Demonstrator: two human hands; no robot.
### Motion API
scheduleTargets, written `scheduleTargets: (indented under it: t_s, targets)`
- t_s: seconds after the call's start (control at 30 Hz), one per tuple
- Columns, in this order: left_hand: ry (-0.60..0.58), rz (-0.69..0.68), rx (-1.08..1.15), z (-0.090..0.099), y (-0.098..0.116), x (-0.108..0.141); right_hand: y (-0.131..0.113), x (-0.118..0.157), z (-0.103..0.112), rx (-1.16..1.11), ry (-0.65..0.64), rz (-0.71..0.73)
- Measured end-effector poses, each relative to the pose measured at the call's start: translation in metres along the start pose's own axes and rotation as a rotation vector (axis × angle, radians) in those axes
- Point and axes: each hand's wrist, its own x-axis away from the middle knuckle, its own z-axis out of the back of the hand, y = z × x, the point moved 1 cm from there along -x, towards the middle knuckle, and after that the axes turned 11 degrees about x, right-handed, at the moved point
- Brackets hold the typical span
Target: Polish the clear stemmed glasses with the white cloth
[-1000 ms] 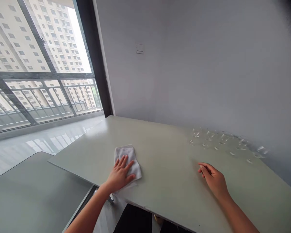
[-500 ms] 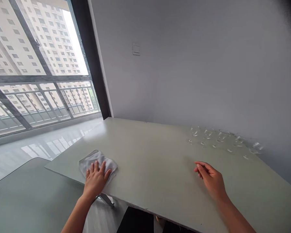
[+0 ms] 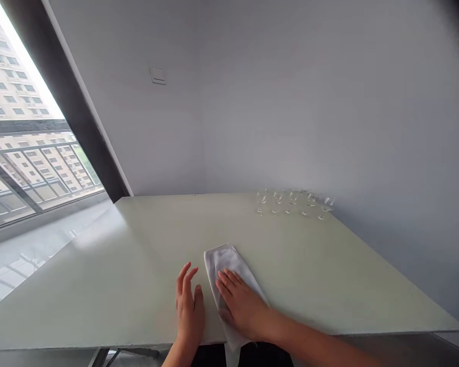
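A white cloth (image 3: 224, 253) lies on the pale tabletop (image 3: 137, 285), partly hanging over its front edge. My right hand (image 3: 243, 306) rests flat on this cloth, its fingers stretched out towards the far side. Just left of the cloth, my left hand (image 3: 189, 303) is held with fingers apart and nothing in it. Part of the cloth is hidden under my right palm.
Several stemmed glasses (image 3: 277, 203) stand in a row near the far right edge, along the grey wall (image 3: 290, 102). A light switch (image 3: 158, 76) is on the wall. On the left is a large window (image 3: 34, 158) with a dark frame.
The cloth, earlier under my left hand at the table's left front, is now under my right hand near the middle. My left hand is off it. The view has turned to the right.
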Motion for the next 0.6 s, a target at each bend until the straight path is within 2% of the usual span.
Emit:
scheduleTargets:
  t_s: [0.1, 0.2, 0.43, 0.6]
  targets:
    - [-0.012, 0.018, -0.031, 0.014, -0.008, 0.001, 0.028, -0.017, -0.003, 0.059, -0.077, 0.015]
    - [-0.023, -0.003, -0.051, 0.017, -0.012, 0.005, 0.062, -0.053, 0.000, 0.099, -0.141, -0.055]
    - [0.020, -0.037, -0.024, 0.012, -0.007, 0.003, 0.147, -0.146, 0.015, 0.153, -0.209, -0.396]
    - [0.088, -0.035, 0.020, 0.006, -0.008, 0.005, 0.198, -0.182, 0.026, 0.176, -0.171, -0.599]
